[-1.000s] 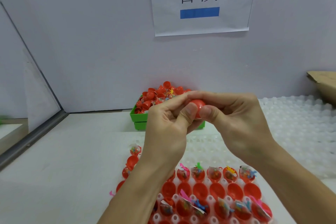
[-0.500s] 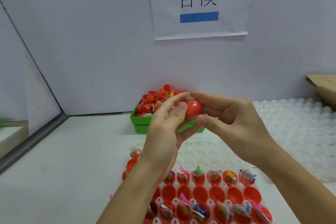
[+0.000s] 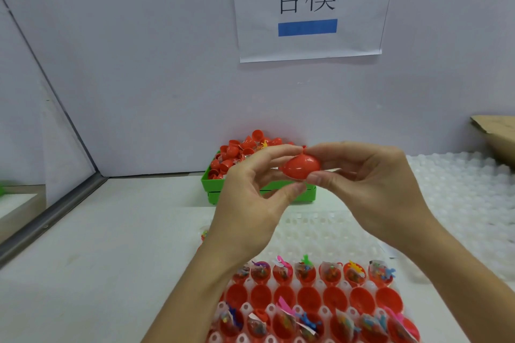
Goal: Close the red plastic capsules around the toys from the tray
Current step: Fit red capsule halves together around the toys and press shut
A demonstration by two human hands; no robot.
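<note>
A red capsule [image 3: 301,166] is held in the air above the white tray [image 3: 312,227], pinched from both sides: by the thumb and fingers of the left hand [image 3: 250,203] and by those of the right hand [image 3: 370,189]. Beyond the tray, a green bin [image 3: 214,185] is filled with red capsules. On the wall behind the bin, a paper sign [image 3: 309,5] is fixed, reading "合模" over a blue bar. In the near rows of the tray, open red halves with bagged toys [image 3: 331,273] are seen.

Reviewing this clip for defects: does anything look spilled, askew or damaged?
Yes, mildly. The green bin is heaped above its rim with red capsules. A small toy packet lies loose on the table left of the tray. The capsule in hand looks intact.
</note>
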